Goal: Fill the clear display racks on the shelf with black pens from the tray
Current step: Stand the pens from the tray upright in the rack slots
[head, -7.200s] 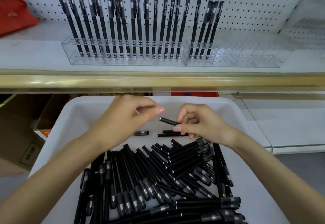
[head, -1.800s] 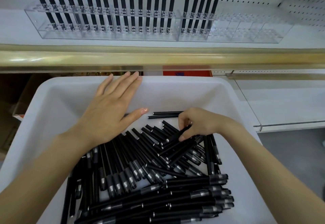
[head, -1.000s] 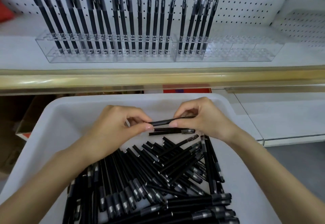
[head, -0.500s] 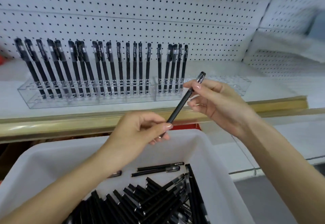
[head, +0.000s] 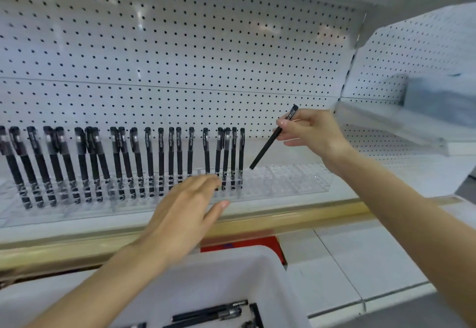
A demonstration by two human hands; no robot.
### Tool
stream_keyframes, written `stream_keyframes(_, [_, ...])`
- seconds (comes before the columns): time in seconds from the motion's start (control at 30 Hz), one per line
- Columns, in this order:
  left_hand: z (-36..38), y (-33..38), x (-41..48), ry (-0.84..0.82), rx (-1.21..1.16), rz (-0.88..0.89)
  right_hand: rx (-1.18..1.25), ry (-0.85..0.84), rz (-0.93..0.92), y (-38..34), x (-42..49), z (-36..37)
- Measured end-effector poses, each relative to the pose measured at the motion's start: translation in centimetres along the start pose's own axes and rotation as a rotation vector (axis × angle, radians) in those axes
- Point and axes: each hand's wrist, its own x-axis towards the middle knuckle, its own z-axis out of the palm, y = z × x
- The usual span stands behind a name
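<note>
right hand [head: 311, 132] pinches tilted black pen [head: 270, 142] near cap | left hand [head: 185, 214] spread, empty | should stand it upright over next free hole of clear rack [head: 296, 181], then lower

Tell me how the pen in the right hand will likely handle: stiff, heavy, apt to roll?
Probably stiff: the pen runs straight though the right hand pinches only its upper end. Likely light, since that pinch alone carries it. Its slim round barrel might roll if laid on the shelf.
</note>
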Motion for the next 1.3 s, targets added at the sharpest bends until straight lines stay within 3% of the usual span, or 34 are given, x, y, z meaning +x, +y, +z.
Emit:
stream_keyframes(0.17, [0.9, -0.6, 0.6, -0.047, 0.088, -0.033, -0.080, 0.015, -0.009, 1.7, 2.1, 1.7])
stream_keyframes(0.37, [0.7, -1.4, 0.8, -0.105, 0.098, 0.015, -0.317, -0.126, -0.068, 2.6, 3.0, 3.4])
stream_keyframes(0.7, [0.7, -2.6, 1.3, -0.145, -0.058, 0.016, -0.498, -0.281, -0.004, 2.9, 4.5, 4.5])
stream_keyframes(1.13, [0.5, -2.8, 1.6, -0.192, -0.113, 0.003, -0.473, -0.329, 0.088, 4.7, 3.7, 4.8])
stream_keyframes(1.3, [0.2, -2.6, 1.0, -0.236, -0.023, 0.039, -0.591, -0.248, -0.013, 3.7, 2.4, 4.1])
